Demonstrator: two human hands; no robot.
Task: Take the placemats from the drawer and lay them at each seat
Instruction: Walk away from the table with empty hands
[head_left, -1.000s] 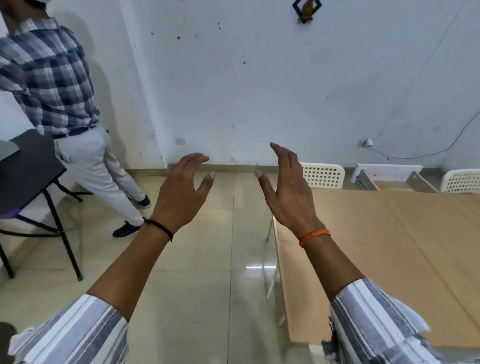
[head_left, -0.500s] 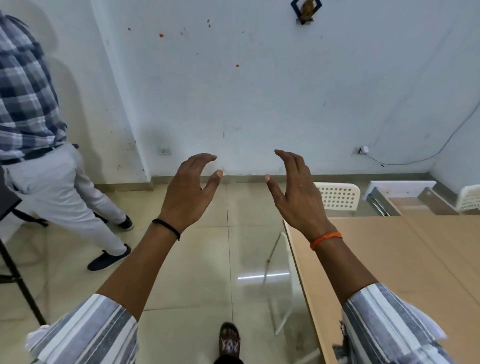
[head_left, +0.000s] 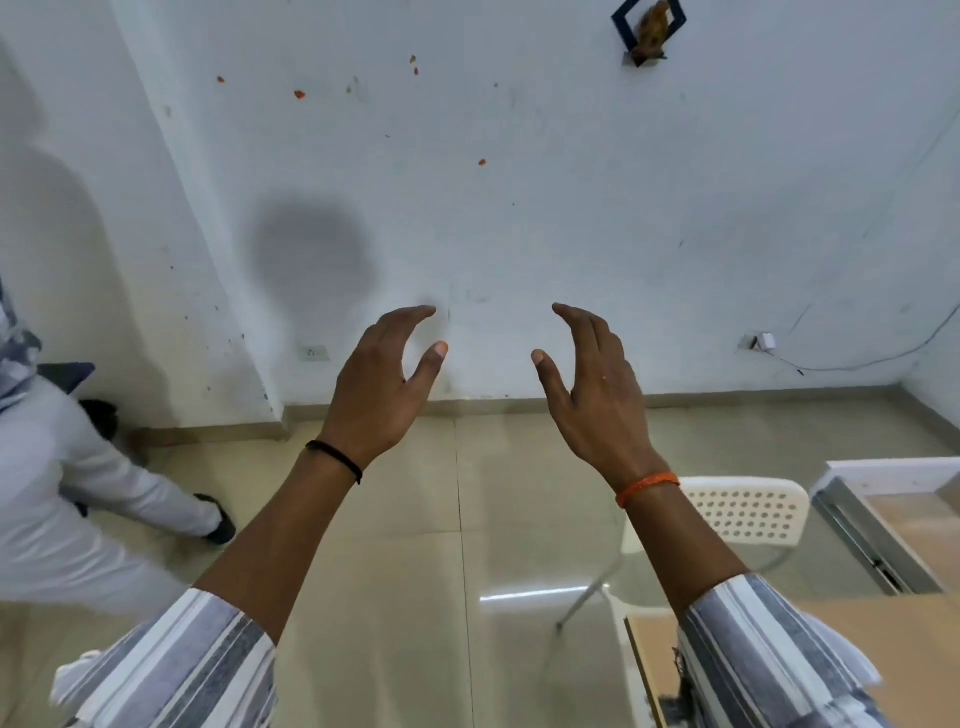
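Both hands raised, empty: left hand (head_left: 374, 384) and right hand (head_left: 597, 395) apart, fingers curled, spread (nothing gripped). White chair (head_left: 743, 512) and table (head_left: 914, 654) lower right; open drawer (head_left: 893, 514) beyond. Placemats not visible. Another person (head_left: 62, 478) stands left.

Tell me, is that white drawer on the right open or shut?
Open. The white drawer is pulled out beside the white chair, its wooden bottom showing and no placemats seen in the visible part.
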